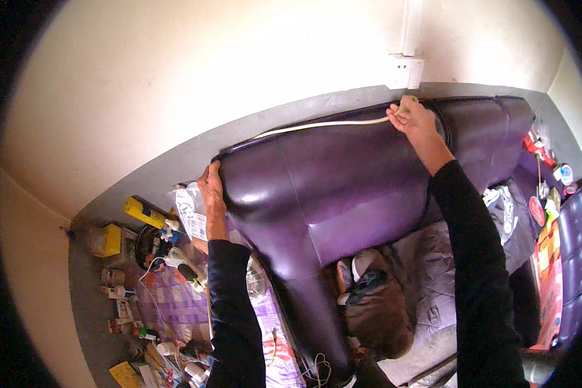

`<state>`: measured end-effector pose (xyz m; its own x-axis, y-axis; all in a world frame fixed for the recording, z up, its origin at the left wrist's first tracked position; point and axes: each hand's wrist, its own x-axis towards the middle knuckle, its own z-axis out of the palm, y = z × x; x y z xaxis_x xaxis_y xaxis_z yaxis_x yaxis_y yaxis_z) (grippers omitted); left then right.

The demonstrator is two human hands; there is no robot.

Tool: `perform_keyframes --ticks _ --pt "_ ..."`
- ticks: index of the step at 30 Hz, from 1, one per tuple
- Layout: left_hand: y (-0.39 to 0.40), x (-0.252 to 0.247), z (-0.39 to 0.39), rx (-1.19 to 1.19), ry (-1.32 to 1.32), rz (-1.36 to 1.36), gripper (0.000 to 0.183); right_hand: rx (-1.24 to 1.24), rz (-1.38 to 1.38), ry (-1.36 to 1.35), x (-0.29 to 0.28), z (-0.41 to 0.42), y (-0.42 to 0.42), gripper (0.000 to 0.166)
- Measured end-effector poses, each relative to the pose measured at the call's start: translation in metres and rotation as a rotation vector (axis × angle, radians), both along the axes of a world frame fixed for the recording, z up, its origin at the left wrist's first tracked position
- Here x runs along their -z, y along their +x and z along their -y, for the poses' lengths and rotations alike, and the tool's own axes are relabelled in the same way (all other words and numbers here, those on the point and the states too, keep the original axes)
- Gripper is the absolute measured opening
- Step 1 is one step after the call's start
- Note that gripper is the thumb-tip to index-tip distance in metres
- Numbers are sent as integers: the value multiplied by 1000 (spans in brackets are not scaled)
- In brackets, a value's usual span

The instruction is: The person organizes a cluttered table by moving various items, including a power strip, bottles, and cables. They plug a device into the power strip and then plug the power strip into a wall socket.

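Note:
My left hand (212, 186) rests on the back corner of a dark purple leather sofa (349, 169), its fingers around the edge near the wall. At the top of the sofa's backrest my right hand (410, 114) holds a pale cable (325, 124), just below a white wall socket box (405, 72). From that hand the cable runs left along the backrest and passes behind it. What exactly lies between the right fingers is blurred.
Left of the sofa, a table with a purple checked cloth (162, 296) carries a yellow canister (144, 212), a yellow box (110, 240), a power strip and bottles. A brown cushion or garment (380, 315) lies on the seat. Further items crowd the right side, near a tufted purple seat (574, 271).

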<state>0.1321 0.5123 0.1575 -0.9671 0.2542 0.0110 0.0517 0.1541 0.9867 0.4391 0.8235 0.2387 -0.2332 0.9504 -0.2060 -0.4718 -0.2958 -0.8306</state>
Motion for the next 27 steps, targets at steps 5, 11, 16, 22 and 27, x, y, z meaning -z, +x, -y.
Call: perform_keyframes --ticks 5,11,16,22,27 --pt "-32 12 9 18 5 8 56 41 306 105 -36 16 -24 30" --pt "-10 10 -2 4 71 -53 51 -288 359 359 -25 11 8 35" --pt "9 2 -5 -8 49 -132 48 -460 273 334 -12 3 28 36" --pt "-14 18 2 -36 -47 -242 48 -411 330 330 -1 12 19 46" --pt "12 3 -5 -44 126 -89 44 -364 439 336 -1 4 16 45"
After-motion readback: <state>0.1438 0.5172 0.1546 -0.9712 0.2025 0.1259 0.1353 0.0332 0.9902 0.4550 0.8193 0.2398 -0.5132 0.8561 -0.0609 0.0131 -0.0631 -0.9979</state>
